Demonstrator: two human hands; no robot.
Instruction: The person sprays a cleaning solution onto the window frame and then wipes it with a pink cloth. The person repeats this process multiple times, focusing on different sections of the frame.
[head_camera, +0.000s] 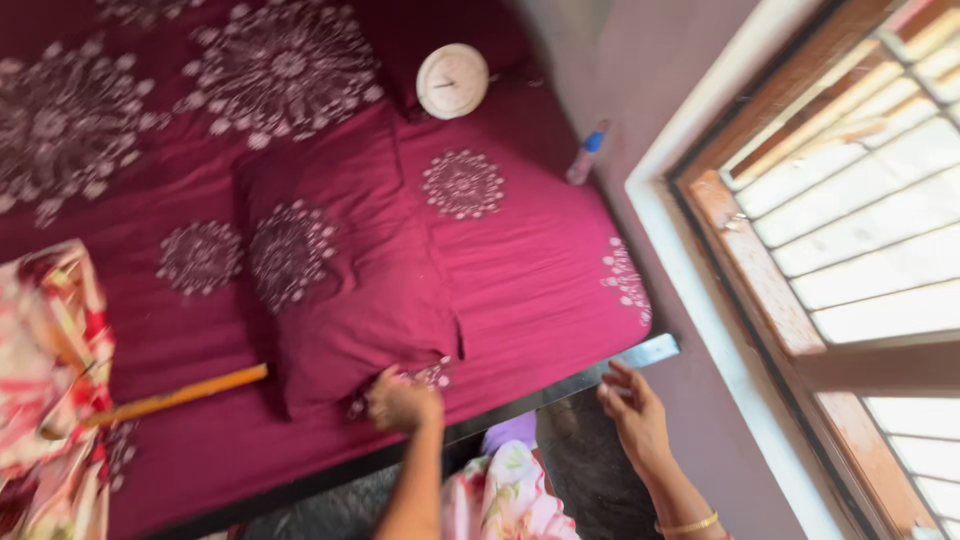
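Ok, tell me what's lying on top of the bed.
On the bed: a pillow, a round clock, a yellow stick and floral cloth. The left hand grips the pillow's corner. Whatever is beneath the pillow and cloth is hidden.

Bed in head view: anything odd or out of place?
Yes. A white round wall clock lies face-up on the maroon bedsheet, and a yellow stick lies across the sheet near a floral cloth. The left hand grips the maroon pillow corner; the right hand is at the bed edge.
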